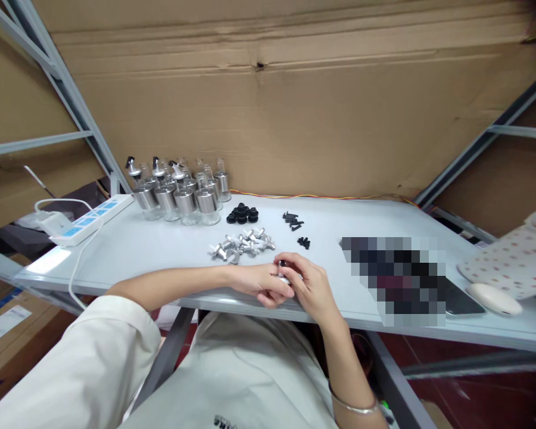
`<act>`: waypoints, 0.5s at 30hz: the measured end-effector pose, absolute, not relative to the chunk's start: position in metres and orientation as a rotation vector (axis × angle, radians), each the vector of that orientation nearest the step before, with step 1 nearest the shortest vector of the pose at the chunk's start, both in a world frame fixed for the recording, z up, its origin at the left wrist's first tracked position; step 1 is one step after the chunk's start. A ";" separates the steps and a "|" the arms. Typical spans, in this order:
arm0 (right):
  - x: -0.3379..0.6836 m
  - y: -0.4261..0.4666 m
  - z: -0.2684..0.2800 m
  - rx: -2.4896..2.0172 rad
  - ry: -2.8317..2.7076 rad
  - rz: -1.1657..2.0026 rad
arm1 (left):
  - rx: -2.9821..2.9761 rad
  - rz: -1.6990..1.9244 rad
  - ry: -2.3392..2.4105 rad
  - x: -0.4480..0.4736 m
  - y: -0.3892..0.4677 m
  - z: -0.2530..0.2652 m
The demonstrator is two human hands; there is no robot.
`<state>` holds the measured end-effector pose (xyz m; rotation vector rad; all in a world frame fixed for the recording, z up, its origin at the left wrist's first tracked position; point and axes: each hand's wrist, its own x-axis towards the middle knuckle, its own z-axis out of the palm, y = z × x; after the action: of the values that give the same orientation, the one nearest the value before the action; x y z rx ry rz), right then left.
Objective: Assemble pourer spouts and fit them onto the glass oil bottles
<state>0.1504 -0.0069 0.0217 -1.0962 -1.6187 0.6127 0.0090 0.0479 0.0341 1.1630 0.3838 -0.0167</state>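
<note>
Both my hands meet over the front edge of the table. My left hand is closed around a small silver pourer spout, which is mostly covered by fingers. My right hand pinches the same piece from the right, near a small dark part at its top. Just beyond my left hand lies a heap of silver pourer spouts. Behind it sit black ring-shaped stoppers. Farther right are black lever-like pieces and a little group of tiny black parts.
Glass bottles with steel collars stand at the back left, some with pourers fitted. A white power strip with a cable lies at the left edge. To the right are a blurred-out flat item, a cream mouse-like object and a dotted bag.
</note>
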 end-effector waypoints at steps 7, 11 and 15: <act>0.150 -0.006 0.017 -1.116 -1.728 0.460 | 1.187 -0.001 0.371 0.009 0.047 0.035; 0.150 -0.006 0.017 -1.158 -1.756 0.382 | 1.180 0.006 0.357 0.009 0.046 0.036; 0.149 -0.005 0.018 -1.167 -1.768 0.342 | 1.186 0.005 0.354 0.009 0.045 0.037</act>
<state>0.1489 -0.0054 0.0179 -1.1672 -1.7677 0.3420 0.0087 0.0452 0.0375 1.1859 0.3536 0.0053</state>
